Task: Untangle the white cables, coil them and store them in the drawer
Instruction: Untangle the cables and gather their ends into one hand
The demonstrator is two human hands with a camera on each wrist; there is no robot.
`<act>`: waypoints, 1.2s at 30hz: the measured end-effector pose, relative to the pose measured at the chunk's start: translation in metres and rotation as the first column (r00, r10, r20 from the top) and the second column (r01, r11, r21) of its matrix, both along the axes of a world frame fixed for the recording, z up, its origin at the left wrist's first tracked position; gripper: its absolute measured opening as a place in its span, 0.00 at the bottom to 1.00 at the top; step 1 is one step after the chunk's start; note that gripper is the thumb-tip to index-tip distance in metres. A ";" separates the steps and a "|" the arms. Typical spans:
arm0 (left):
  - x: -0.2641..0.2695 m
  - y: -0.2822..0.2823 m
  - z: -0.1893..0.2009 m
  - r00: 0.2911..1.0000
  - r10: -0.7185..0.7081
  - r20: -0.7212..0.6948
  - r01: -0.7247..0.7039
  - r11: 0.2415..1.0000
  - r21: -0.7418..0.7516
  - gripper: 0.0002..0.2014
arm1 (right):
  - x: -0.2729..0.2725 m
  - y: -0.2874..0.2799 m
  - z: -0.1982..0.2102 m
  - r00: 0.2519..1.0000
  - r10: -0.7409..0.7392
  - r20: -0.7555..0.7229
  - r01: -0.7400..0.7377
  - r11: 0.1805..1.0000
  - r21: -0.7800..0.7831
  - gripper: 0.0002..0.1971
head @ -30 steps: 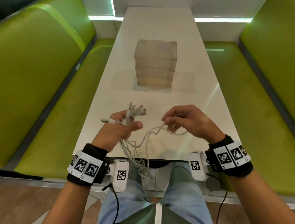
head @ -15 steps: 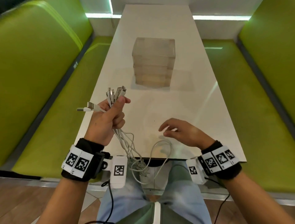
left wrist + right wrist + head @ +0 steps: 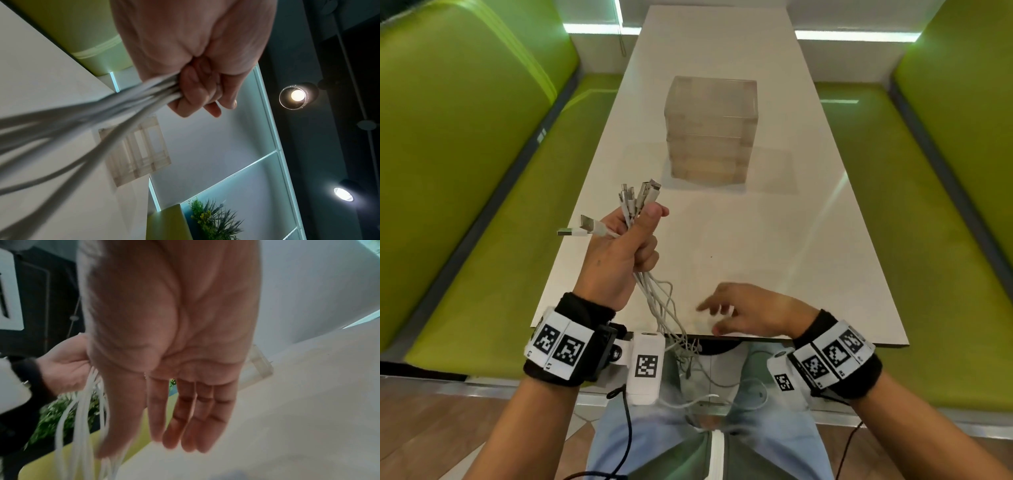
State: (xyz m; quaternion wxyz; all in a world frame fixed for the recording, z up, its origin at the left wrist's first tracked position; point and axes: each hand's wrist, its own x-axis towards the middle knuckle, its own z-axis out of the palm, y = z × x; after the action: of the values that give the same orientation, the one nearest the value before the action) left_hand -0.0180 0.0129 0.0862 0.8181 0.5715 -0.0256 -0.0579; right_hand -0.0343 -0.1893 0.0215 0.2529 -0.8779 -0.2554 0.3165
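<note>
My left hand (image 3: 631, 240) is raised over the table's near left and grips a bundle of several white cables (image 3: 654, 298) in its fist (image 3: 197, 91). The plug ends (image 3: 637, 197) stick up and out above the fist. The strands (image 3: 86, 129) run down over the table's front edge into a tangle (image 3: 688, 353) hanging over my lap. My right hand (image 3: 743, 313) hovers low at the near edge with fingers (image 3: 191, 415) straight and spread, holding nothing, just right of the hanging cables (image 3: 82, 418). The clear drawer unit (image 3: 712, 130) stands mid-table with its drawers shut.
The long white table (image 3: 774, 240) runs away from me between two green benches (image 3: 482, 171) (image 3: 945, 205). A plant (image 3: 213, 219) shows beyond the far end. My jeans-clad legs (image 3: 654, 445) are under the near edge.
My left hand lifted the bundle up and left, plug ends pointing up. My right hand let go of the strand it pinched, opened and dropped toward the near edge.
</note>
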 end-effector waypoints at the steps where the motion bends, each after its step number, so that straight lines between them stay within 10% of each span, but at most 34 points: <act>1: 0.000 -0.003 0.000 1.000 -0.007 -0.004 0.007 1.000 -0.010 0.11 | 0.002 -0.002 0.003 0.996 -0.085 -0.023 0.087 0.991 0.102 0.33; 4: -0.002 -0.020 0.001 0.998 -0.067 -0.002 0.067 0.997 -0.048 0.12 | 0.007 0.010 0.015 0.968 -0.188 -0.165 0.235 0.907 0.349 0.49; 9: 0.001 -0.040 0.013 0.994 -0.108 -0.027 0.108 0.994 0.010 0.16 | 0.001 0.046 0.020 0.976 -0.135 -0.170 0.213 0.738 0.640 0.09; 16: 0.011 -0.017 0.006 0.966 -0.254 -0.047 0.250 0.966 -0.070 0.12 | -0.012 0.036 0.008 0.895 -0.188 -0.404 0.438 0.541 0.718 0.16; 20: 0.010 -0.019 0.002 0.940 -0.337 -0.045 0.311 0.906 -0.288 0.37 | -0.013 0.031 0.008 0.861 -0.164 -0.481 0.497 0.469 0.730 0.21; 22: 0.009 -0.021 0.003 0.949 -0.315 -0.035 0.282 0.891 -0.356 0.39 | -0.012 0.030 0.009 0.851 -0.181 -0.492 0.514 0.473 0.715 0.21; 25: 0.008 -0.024 0.008 0.973 -0.192 -0.126 0.126 0.906 -0.404 0.16 | -0.012 0.030 0.011 0.879 -0.194 -0.436 0.467 0.535 0.704 0.20; 36: 0.003 -0.039 0.012 0.983 -0.066 -0.169 0.039 0.987 -0.157 0.24 | -0.005 0.029 0.022 0.955 -0.129 -0.267 0.278 0.701 0.656 0.15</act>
State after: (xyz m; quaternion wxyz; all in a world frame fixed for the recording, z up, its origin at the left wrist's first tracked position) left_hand -0.0155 -0.0259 0.0986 0.8569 0.4988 0.0263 -0.1272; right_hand -0.0389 -0.1599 0.0430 0.6175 -0.7077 -0.2286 0.2561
